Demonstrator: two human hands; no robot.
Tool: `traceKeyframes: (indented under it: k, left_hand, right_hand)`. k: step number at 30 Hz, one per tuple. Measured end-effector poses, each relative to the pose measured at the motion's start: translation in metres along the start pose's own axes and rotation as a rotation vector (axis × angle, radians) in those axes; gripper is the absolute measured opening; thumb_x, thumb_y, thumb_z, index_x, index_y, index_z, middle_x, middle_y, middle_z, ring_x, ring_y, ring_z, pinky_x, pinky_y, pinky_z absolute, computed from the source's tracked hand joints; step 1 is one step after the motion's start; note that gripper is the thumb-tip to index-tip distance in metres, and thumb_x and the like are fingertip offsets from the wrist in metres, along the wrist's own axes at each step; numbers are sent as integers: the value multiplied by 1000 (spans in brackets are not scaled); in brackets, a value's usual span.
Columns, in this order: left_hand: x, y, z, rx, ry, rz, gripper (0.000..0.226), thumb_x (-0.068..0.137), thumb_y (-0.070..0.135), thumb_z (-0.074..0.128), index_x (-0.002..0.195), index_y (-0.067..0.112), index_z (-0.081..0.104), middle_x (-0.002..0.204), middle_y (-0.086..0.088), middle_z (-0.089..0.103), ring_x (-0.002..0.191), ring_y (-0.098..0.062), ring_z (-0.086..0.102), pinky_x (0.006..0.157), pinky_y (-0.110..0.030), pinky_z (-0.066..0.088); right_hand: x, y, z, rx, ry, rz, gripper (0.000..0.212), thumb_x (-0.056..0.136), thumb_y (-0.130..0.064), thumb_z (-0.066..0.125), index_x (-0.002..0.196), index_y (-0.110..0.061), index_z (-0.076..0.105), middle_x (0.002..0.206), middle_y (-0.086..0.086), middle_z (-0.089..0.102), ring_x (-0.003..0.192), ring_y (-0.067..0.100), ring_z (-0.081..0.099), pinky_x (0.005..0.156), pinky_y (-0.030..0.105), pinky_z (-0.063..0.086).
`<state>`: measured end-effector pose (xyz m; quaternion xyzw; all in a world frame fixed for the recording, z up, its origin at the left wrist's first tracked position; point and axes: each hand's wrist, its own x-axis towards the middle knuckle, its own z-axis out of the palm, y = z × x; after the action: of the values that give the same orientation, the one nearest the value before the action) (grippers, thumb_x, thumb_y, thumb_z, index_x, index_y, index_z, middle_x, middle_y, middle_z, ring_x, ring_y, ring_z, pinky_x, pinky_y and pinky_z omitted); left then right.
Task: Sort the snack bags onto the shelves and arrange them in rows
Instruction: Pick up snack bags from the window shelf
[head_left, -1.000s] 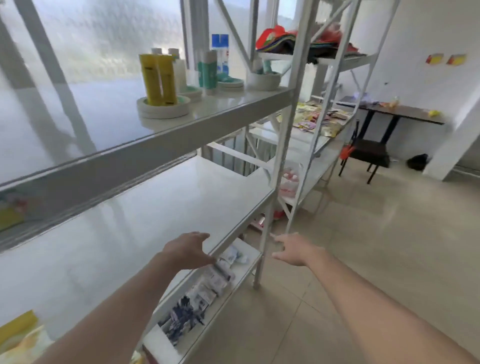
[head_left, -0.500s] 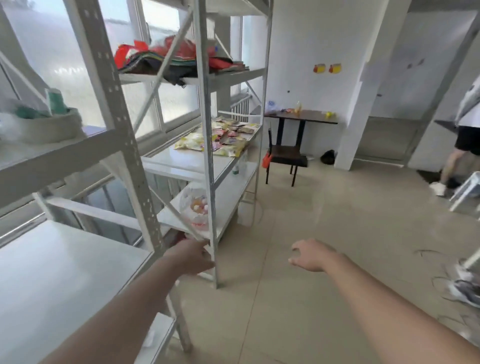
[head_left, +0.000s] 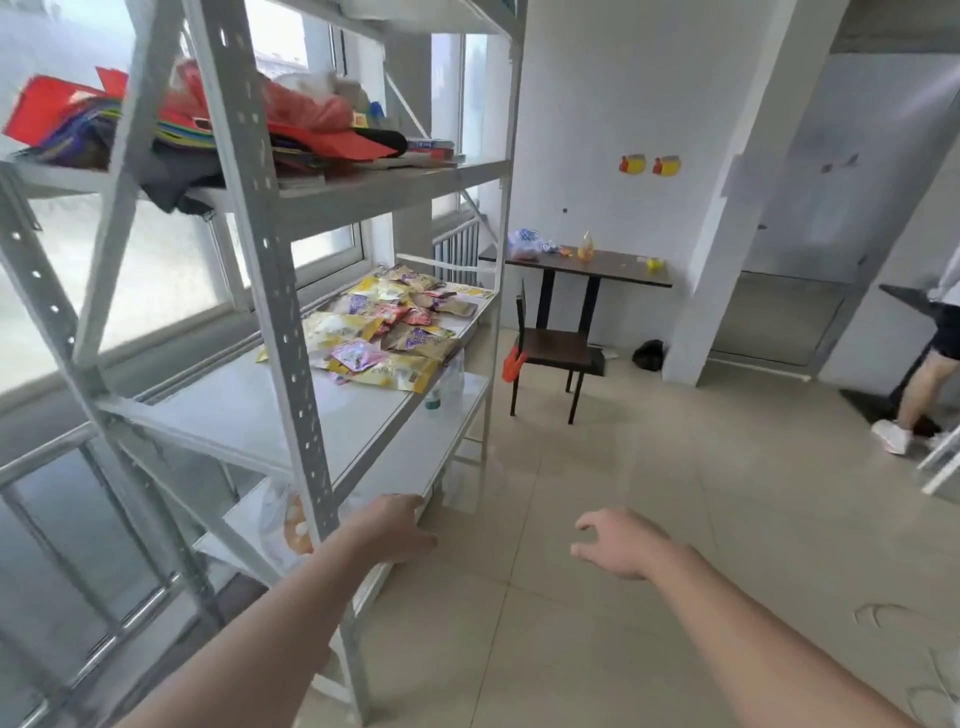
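Both bare arms extended forward. Left hand (head_left: 393, 527) palm down, fingers relaxed, holding nothing. Right hand (head_left: 618, 543) loosely curled, empty.

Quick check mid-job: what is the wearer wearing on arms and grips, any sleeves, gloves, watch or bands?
Nothing worn shows. The left grip and right grip are bare hands, with no gloves or tape, and no rings that I can make out. The left forearm and right forearm are bare too, with no sleeve, watch, wristband, cable or marking down to the picture's lower edge.
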<state>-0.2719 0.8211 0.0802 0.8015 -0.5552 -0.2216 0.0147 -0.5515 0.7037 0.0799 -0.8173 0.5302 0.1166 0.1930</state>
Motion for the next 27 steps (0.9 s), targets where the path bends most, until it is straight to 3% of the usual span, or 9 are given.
traceKeyframes:
  k: [3, 10, 16, 22, 27]
  left_hand:
    - [59, 15, -14, 19, -12, -25, 72, 83, 51, 56, 147, 26, 35, 150, 1, 42, 136, -20, 40, 109, -39, 37]
    - [203, 33, -38, 15, -22, -141, 71, 88, 53, 56, 149, 26, 33, 153, 3, 38, 140, -19, 35, 113, -36, 33]
    - [337, 59, -76, -33, 0, -291, 71, 88, 55, 55, 149, 28, 32, 153, 1, 38, 138, -21, 37, 111, -37, 36]
    - [446, 84, -125, -117, 73, -416, 68, 89, 55, 53, 148, 26, 34, 150, 3, 42, 134, -21, 42, 104, -35, 40]
    - [516, 78, -143, -162, 120, -576, 60, 88, 54, 51, 139, 22, 45, 139, -2, 53, 122, -23, 52, 95, -38, 48]
  right_hand:
    - [61, 13, -27, 18, -13, -19, 56, 85, -56, 54, 135, -31, 50, 142, 3, 52, 126, 25, 51, 101, 36, 43]
    - [227, 41, -78, 27, -73, -71, 54, 86, -55, 53, 135, -33, 49, 137, 4, 55, 121, 24, 54, 98, 33, 44]
    - [386, 66, -147, -14, -115, -201, 54, 90, -49, 53, 139, -28, 47, 144, 3, 49, 133, 24, 43, 104, 34, 37]
    - [538, 67, -238, -11, -127, -321, 51, 93, -41, 55, 138, -18, 48, 142, 9, 49, 128, 25, 47, 103, 32, 37]
    - [640, 28, -266, -95, -142, -471, 51, 89, -47, 53, 135, -25, 50, 139, 5, 53, 123, 24, 52, 99, 33, 42]
